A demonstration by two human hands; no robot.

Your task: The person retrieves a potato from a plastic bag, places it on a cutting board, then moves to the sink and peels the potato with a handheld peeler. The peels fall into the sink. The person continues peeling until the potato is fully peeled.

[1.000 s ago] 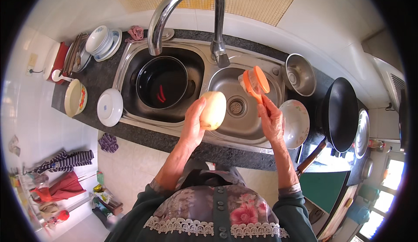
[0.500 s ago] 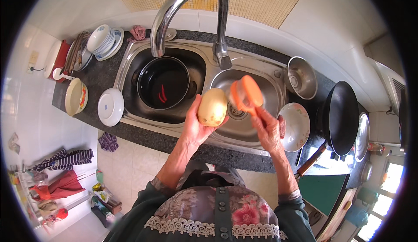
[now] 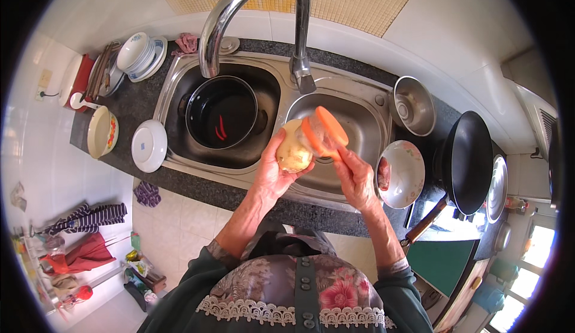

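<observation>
A pale, mostly peeled potato (image 3: 293, 155) rests in my left hand (image 3: 274, 166), fingers wrapped round its lower side, over the front of the right sink basin. My right hand (image 3: 356, 180) grips the handle of an orange peeler with a clear catch box (image 3: 323, 133). Its head is against the potato's upper right side; the blade is hidden. In the left basin stands a black pot (image 3: 221, 114) with red chillies (image 3: 221, 128) in it. To the right of my right hand, a flowered bowl (image 3: 408, 174) holds a reddish-brown piece of food (image 3: 384, 173).
A chrome faucet (image 3: 302, 45) arches over the double sink (image 3: 286, 81). On the right are a steel bowl (image 3: 414, 106) and a black wok (image 3: 470, 162), its handle reaching toward me. Counter left: a white plate (image 3: 149, 146), a cream bowl (image 3: 103, 133) and stacked bowls (image 3: 136, 54).
My right hand has moved left and slightly down, bringing the peeler from beside the potato onto it. The food in the flowered bowl, partly covered before, is now more visible.
</observation>
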